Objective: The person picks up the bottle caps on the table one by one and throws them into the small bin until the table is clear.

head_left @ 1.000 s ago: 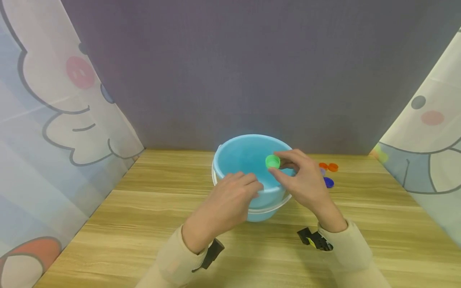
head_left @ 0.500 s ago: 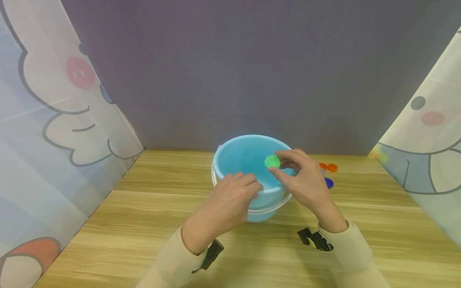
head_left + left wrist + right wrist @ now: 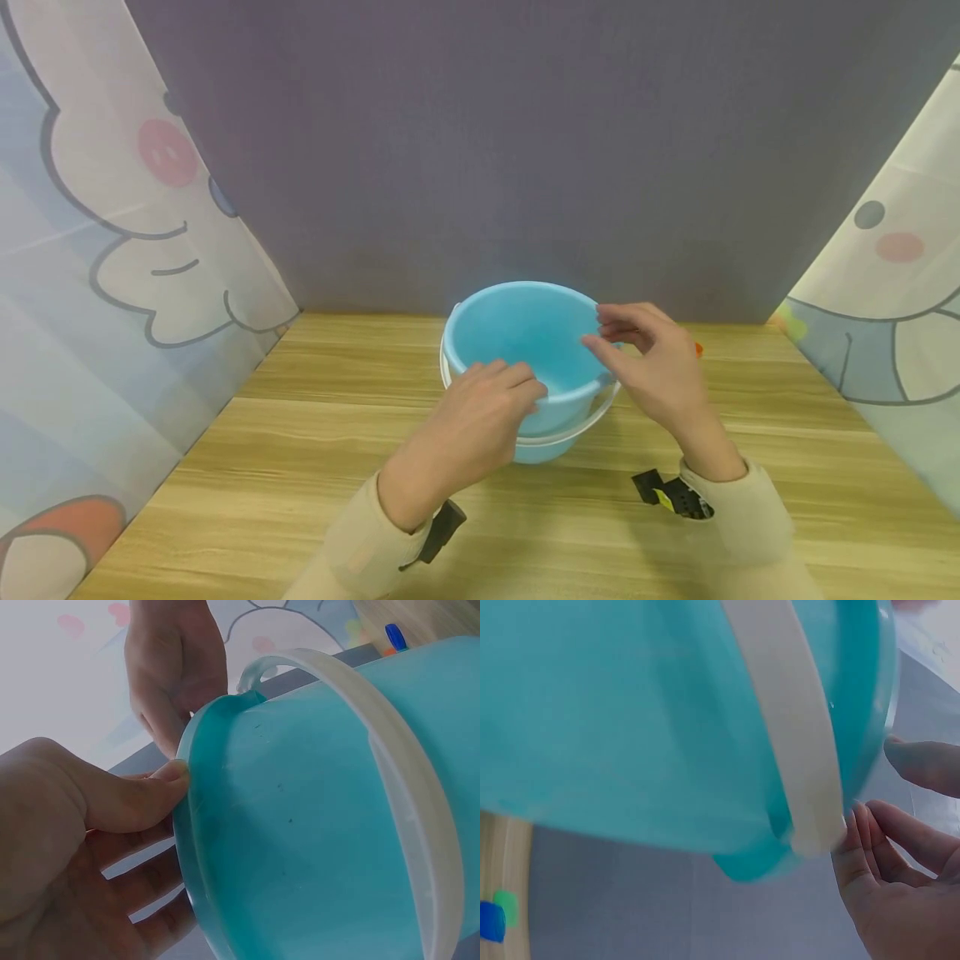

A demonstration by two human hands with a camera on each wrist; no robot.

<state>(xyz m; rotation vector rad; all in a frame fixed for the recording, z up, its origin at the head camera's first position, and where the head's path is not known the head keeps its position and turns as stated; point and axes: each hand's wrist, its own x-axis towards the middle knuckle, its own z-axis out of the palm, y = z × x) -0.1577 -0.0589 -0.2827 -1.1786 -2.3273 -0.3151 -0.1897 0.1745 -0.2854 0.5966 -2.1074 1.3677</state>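
A light blue bucket (image 3: 558, 422) with a white handle (image 3: 570, 435) stands upright on the wooden table. My left hand (image 3: 480, 417) grips its near rim, thumb (image 3: 142, 799) on the outside and fingers reaching over the edge, as the left wrist view shows. Over the right side of the rim is my right hand (image 3: 656, 362), its thumb and fingers parted with nothing between them. An orange bottle cap (image 3: 699, 350) peeks out beyond that hand. The right wrist view has a blue cap (image 3: 492, 921) and a green cap (image 3: 506, 907) on the table. The bucket's near inner bottom is hidden.
A dark grey panel (image 3: 480, 150) rises behind the wooden table (image 3: 337, 417). Cartoon-printed curtains flank it, one on the left (image 3: 112, 292) and one on the right (image 3: 892, 333). Black wrist devices sit under both cuffs.
The green cap has left my right hand's fingers, which have parted. That hand has shifted right and now covers most of the caps on the table. My left hand stays on the rim.
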